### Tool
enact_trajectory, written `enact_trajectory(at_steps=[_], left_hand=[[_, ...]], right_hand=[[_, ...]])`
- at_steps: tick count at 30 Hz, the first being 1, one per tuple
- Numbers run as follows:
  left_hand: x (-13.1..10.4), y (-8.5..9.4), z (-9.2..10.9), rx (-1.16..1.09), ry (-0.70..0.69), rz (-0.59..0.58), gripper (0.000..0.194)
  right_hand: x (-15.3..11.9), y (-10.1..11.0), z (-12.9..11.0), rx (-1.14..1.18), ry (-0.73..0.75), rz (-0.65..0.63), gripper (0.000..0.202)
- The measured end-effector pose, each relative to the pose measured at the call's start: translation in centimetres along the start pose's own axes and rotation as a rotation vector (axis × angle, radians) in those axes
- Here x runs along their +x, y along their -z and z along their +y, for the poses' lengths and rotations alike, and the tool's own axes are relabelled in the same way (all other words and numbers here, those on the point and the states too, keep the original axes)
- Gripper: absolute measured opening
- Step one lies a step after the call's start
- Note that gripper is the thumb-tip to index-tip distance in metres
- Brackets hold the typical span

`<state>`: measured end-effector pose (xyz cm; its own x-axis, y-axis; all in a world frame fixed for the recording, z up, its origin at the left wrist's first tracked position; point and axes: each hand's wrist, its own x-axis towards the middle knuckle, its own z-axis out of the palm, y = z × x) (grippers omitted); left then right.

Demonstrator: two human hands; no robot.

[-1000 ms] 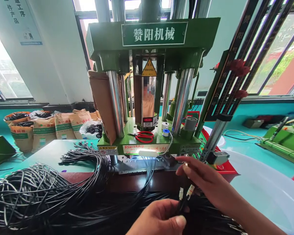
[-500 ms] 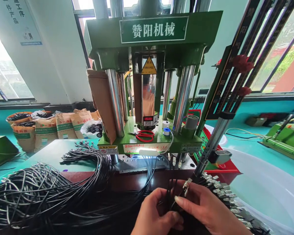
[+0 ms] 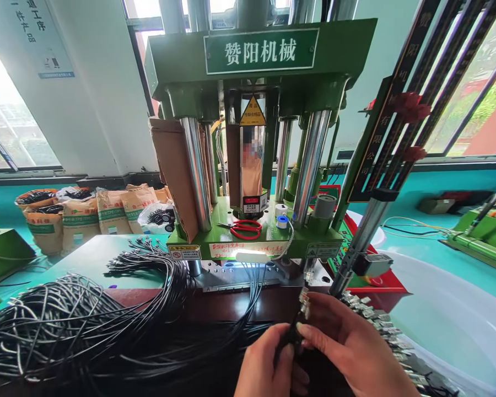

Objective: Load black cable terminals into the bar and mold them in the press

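Low in the head view, my left hand (image 3: 268, 355) is closed round thin black cables near their ends. To its right, my right hand (image 3: 347, 344) pinches the same cables just below their metal connectors (image 3: 303, 300), which point up. The fingers of both hands nearly touch. Where each cable runs inside the palms is hidden. Just beyond the hands, a metal plate (image 3: 219, 278) lies under the green press (image 3: 252, 242), with a bundle of thin cables (image 3: 254, 281) coming out of it.
A large heap of black cables (image 3: 53, 325) covers the left side. Red-handled scissors (image 3: 246, 229) lie on the press base. Many cables with metal connectors (image 3: 380, 325) hang at the right, beside a white tub (image 3: 446, 320). Paper sacks (image 3: 80, 220) stand at the back left.
The connectors that stood apart above my hands are now gathered closer together. My left hand has closed further round the cables, and both hands have come nearer each other.
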<state>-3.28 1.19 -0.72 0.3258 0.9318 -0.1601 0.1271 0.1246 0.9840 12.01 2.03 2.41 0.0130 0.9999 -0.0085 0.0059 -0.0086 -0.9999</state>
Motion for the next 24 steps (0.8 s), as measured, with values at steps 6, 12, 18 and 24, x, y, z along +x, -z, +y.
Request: enact_trajectory(at_steps=[6,12,18,24], left_hand=[[0.3,-0.2,-0.6,-0.251,0.006,-0.018,0.043],[-0.1,0.4,0.4,-0.379,0.079,-0.115,0.049],[-0.2,0.5,0.0,-0.443,0.038,-0.212,0.047],[-0.1,1.0,-0.4,-0.500,0.081,-0.264,0.042]], right_hand=[[0.0,0.0,0.9,-0.018,-0.038,0.058,0.035],[0.2,-0.4,1.8,-0.141,-0.033,0.232,0.037],[0.6,0.2,0.4,0.357,-0.202,0.069,0.033],[1.1,0.5,-0.3,0.391,-0.198,0.080,0.027]])
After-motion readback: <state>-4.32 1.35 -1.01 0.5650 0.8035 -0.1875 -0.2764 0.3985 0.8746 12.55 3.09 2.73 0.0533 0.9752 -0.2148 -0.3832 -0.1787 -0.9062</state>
